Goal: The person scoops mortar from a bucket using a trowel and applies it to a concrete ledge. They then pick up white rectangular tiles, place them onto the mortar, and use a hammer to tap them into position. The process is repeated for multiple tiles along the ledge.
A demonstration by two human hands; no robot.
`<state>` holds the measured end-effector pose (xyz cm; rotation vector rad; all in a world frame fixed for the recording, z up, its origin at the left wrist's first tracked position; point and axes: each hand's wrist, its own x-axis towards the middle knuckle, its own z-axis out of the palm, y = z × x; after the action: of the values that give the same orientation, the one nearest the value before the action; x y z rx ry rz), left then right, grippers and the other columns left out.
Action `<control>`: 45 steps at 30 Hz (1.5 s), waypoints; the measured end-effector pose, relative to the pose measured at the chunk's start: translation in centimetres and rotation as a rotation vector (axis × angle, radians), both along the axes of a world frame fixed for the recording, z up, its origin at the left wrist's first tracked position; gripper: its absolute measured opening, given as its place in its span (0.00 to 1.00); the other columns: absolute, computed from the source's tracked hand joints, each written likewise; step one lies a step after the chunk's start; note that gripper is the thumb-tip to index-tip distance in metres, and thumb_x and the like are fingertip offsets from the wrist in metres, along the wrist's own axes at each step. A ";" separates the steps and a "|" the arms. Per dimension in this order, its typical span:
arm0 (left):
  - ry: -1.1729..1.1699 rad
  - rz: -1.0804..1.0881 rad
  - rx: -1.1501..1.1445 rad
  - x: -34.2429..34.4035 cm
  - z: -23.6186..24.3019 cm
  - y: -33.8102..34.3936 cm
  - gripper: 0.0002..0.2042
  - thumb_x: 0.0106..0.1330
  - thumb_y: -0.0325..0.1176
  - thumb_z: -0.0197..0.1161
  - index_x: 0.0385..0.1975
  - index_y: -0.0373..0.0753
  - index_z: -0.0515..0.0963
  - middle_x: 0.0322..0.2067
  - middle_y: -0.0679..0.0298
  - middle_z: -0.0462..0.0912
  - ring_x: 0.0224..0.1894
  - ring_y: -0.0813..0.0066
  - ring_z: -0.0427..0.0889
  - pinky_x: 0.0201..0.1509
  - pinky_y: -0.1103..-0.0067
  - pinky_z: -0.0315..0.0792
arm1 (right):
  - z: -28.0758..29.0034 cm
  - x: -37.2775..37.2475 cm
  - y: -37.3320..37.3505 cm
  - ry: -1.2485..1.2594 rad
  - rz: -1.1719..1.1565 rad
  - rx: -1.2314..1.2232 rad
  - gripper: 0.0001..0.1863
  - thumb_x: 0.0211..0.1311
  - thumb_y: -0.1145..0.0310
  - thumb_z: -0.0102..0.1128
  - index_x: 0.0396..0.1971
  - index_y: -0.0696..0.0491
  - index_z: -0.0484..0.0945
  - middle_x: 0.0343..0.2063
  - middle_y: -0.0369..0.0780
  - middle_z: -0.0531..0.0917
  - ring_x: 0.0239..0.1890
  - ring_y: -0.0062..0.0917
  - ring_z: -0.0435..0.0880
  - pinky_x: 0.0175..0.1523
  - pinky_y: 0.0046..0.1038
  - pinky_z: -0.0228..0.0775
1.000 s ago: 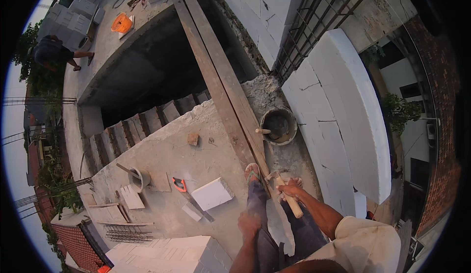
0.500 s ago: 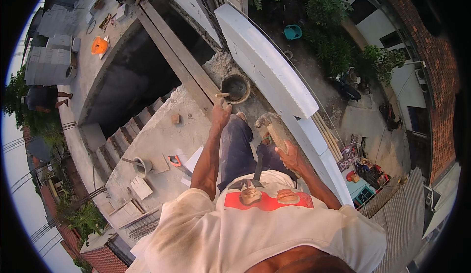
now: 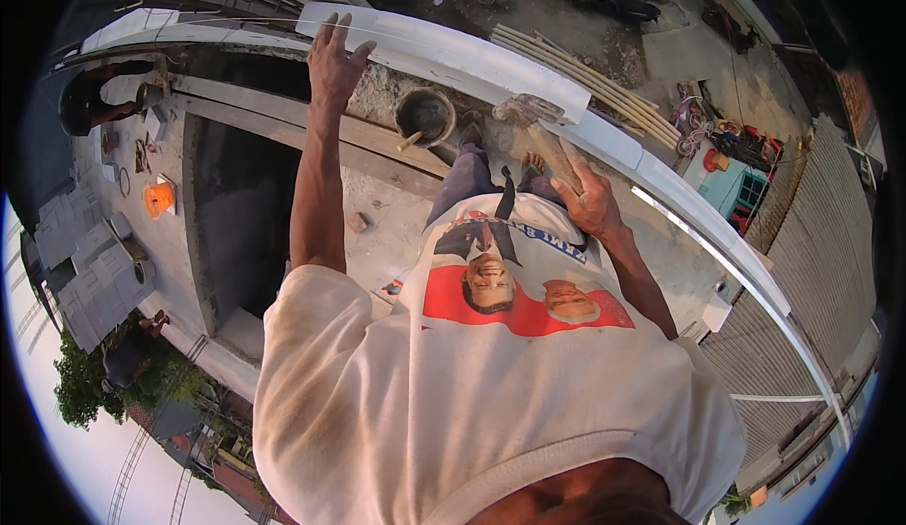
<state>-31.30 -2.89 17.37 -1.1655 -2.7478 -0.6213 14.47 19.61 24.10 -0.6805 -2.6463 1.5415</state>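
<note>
My left hand reaches up with fingers stretched apart at the near edge of a long white block topping the low wall; its fingertips overlap a thin taut line, and I cannot tell which they touch. In my right hand is the pale wooden handle of a mortar-crusted tool, whose head lies over or against the block's lower edge. A bucket of grey mix with a stick in it stands below the wall, between my hands, near my feet.
Two long planks cross a dark stair opening. Stacked white blocks, an orange bucket and two co-workers are at left. Past the wall lie a yard with poles and a corrugated roof.
My view has swung round toward the wall. My left hand has risen from my leg to the wall top. The tool stays in my right hand, its head now nearer the wall.
</note>
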 end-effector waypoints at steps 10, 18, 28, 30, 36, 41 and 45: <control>-0.051 -0.218 -0.217 -2.8 -0.2 1.8 0.42 0.61 0.61 0.74 0.75 0.55 0.68 0.78 0.51 0.59 0.80 0.44 0.56 0.78 0.45 0.55 | 0.3 -4.2 -3.0 -0.053 -0.285 0.001 0.36 0.72 0.68 0.65 0.77 0.53 0.63 0.54 0.56 0.86 0.55 0.48 0.88 0.58 0.38 0.79; -0.022 -0.187 -0.229 -1.8 -0.2 2.0 0.40 0.61 0.56 0.75 0.73 0.52 0.71 0.74 0.45 0.65 0.76 0.41 0.63 0.75 0.46 0.59 | -1.0 -5.5 -3.8 0.036 -0.309 0.086 0.35 0.72 0.68 0.66 0.76 0.54 0.66 0.54 0.57 0.85 0.55 0.49 0.87 0.59 0.39 0.79; 0.015 -0.263 -0.159 -2.2 -0.3 2.7 0.40 0.56 0.52 0.80 0.69 0.45 0.74 0.69 0.44 0.66 0.70 0.41 0.68 0.73 0.53 0.66 | -1.3 -8.4 -3.1 0.167 -0.269 0.226 0.40 0.67 0.70 0.70 0.77 0.50 0.64 0.57 0.53 0.85 0.53 0.49 0.88 0.58 0.41 0.80; 0.014 -0.276 -0.159 -2.4 -0.5 2.5 0.40 0.56 0.50 0.81 0.69 0.45 0.74 0.69 0.44 0.66 0.70 0.41 0.67 0.73 0.53 0.66 | -1.1 -9.0 -3.6 0.201 -0.218 0.297 0.40 0.66 0.70 0.71 0.77 0.49 0.64 0.55 0.52 0.85 0.51 0.49 0.88 0.54 0.41 0.82; 0.014 -0.286 -0.184 -2.5 -0.5 2.5 0.41 0.55 0.46 0.83 0.71 0.46 0.73 0.70 0.45 0.64 0.71 0.41 0.65 0.74 0.52 0.64 | -1.4 -10.6 -4.4 0.168 -0.131 0.216 0.40 0.66 0.71 0.70 0.77 0.49 0.65 0.41 0.50 0.88 0.37 0.44 0.86 0.50 0.41 0.78; -0.038 -0.284 -0.174 -2.2 -0.4 2.5 0.43 0.54 0.45 0.83 0.72 0.47 0.71 0.70 0.45 0.62 0.73 0.41 0.63 0.75 0.51 0.63 | -1.1 -11.4 -4.3 0.216 -0.154 0.308 0.43 0.64 0.69 0.71 0.78 0.42 0.63 0.37 0.46 0.87 0.34 0.45 0.89 0.39 0.42 0.82; -0.035 -0.303 -0.165 -2.5 -0.5 2.5 0.43 0.54 0.45 0.83 0.72 0.48 0.71 0.71 0.45 0.62 0.73 0.41 0.62 0.75 0.51 0.62 | -3.9 -10.9 -3.7 0.029 -0.066 0.472 0.44 0.66 0.68 0.69 0.80 0.42 0.59 0.31 0.43 0.84 0.30 0.42 0.88 0.34 0.45 0.79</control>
<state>-33.84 -0.34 16.85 -1.6424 -2.7157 -0.4500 3.55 15.86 20.22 -0.6893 -2.7718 0.8471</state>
